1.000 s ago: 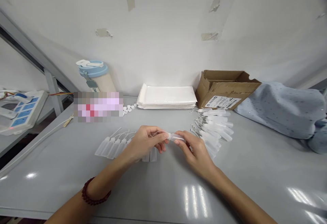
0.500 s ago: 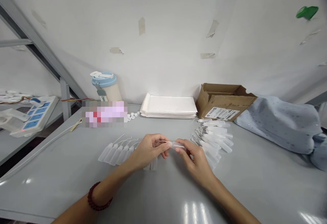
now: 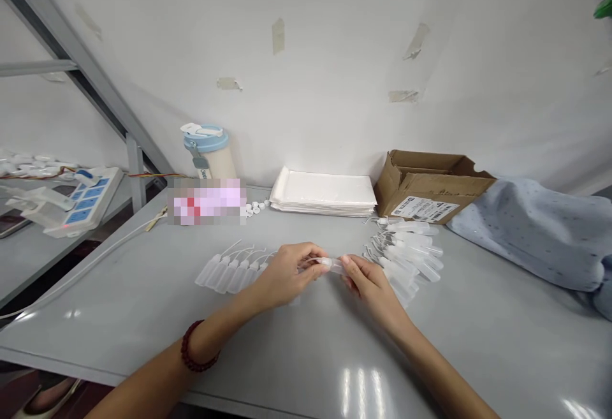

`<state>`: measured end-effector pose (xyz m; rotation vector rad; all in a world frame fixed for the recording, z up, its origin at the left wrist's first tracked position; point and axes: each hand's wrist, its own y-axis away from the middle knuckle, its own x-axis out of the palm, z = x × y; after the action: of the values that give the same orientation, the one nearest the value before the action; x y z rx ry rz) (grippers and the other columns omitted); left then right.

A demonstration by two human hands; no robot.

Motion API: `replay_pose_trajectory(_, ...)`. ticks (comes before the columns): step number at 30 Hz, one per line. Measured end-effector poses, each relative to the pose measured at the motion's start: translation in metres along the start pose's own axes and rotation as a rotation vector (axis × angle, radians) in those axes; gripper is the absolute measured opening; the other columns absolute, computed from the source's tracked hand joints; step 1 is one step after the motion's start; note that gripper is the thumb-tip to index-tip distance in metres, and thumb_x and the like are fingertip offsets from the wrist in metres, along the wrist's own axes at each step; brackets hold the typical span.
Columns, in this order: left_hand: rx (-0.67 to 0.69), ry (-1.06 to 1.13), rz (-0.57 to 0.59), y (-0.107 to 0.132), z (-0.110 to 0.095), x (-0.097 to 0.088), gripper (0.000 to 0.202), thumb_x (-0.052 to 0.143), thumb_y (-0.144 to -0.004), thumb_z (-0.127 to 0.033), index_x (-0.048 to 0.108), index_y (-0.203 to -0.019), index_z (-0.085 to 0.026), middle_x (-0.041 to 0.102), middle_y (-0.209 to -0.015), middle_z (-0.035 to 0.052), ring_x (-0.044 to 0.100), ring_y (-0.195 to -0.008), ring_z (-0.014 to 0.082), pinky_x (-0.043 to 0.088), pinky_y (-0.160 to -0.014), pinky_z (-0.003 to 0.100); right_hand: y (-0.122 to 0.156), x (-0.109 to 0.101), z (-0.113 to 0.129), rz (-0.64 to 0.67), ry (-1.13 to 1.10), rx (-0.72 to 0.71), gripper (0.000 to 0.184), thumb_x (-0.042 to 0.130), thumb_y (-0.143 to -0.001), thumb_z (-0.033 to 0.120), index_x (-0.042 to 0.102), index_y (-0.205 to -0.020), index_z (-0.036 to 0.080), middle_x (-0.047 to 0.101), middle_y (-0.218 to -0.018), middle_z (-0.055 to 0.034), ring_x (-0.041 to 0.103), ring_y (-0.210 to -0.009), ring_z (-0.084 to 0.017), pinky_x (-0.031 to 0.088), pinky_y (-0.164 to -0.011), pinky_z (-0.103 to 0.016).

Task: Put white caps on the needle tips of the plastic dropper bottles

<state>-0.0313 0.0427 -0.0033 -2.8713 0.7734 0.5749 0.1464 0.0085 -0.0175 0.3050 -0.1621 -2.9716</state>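
bottle: small and translucent, held on its side between the left hand and the right hand, its thin tube toward the left
left hand: thumb and fingers pinching the neck end; red beaded bracelet at the wrist
right hand: thumb and fingers pinching the body
row of bottles: side by side on the gray worktop, partly hidden by the left hand
loose pile of bottles: near the right hand, before the cardboard box
back edge: stacked white envelopes beside the box
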Motion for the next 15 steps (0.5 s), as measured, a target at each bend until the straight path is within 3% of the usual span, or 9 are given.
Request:
replay_pose_trajectory(2, -0.04, 0.086, -0.005, 0.0, -0.0016, -0.0016, 0.013, 0.058, -0.081, -0.026, 0.062, -0.088, -0.016, 0.065, -0.083, 0.0018, 0.06, -0.077, 0.0135, 0.048, -0.07, 0.023, 0.0022, -0.0008, -0.0002, -0.041, 0.084, -0.073, 0.032, 0.047, -0.086, 0.047, 0.055, -0.078, 0.018, 0.046, -0.063, 0.0019, 0.038, -0.056, -0.012, 0.029, -0.052, -0.025)
replay_pose_trajectory(4, -0.055, 0.134, -0.015, 0.0002, -0.0028, -0.0033, 0.015, 0.06, -0.079, -0.027, 0.063, -0.089, -0.016, 0.066, -0.085, 0.0022, 0.061, -0.079, 0.014, 0.049, -0.073, 0.024, 0.0041, -0.0012, -0.0012, -0.091, 0.214, -0.177, 0.025, 0.048, -0.088, 0.041, 0.059, -0.093, 0.019, 0.056, -0.073, -0.0013, 0.045, -0.061, -0.014, 0.032, -0.055, -0.026)
replay_pose_trajectory(9, -0.08, 0.23, 0.04, 0.0008, -0.0043, -0.0052, 0.023, 0.056, -0.083, -0.034, 0.065, -0.09, -0.014, 0.064, -0.072, 0.0022, 0.062, -0.068, 0.0143, 0.052, -0.07, 0.028, 0.0066, 0.0, -0.0028, -0.17, 0.412, -0.343, 0.023, 0.042, -0.091, 0.033, 0.06, -0.098, 0.02, 0.06, -0.077, -0.0035, 0.049, -0.062, -0.016, 0.036, -0.057, -0.027)
replay_pose_trajectory(15, -0.087, 0.165, 0.012, 0.0013, -0.0032, -0.0001, 0.021, 0.054, -0.085, -0.031, 0.065, -0.085, -0.014, 0.062, -0.064, 0.0003, 0.061, -0.061, 0.0124, 0.051, -0.063, 0.024, 0.0061, 0.0021, -0.001, -0.075, 0.265, -0.195, 0.033, 0.035, -0.093, 0.041, 0.057, -0.083, 0.019, 0.045, -0.057, 0.0029, 0.04, -0.052, -0.013, 0.031, -0.052, -0.026)
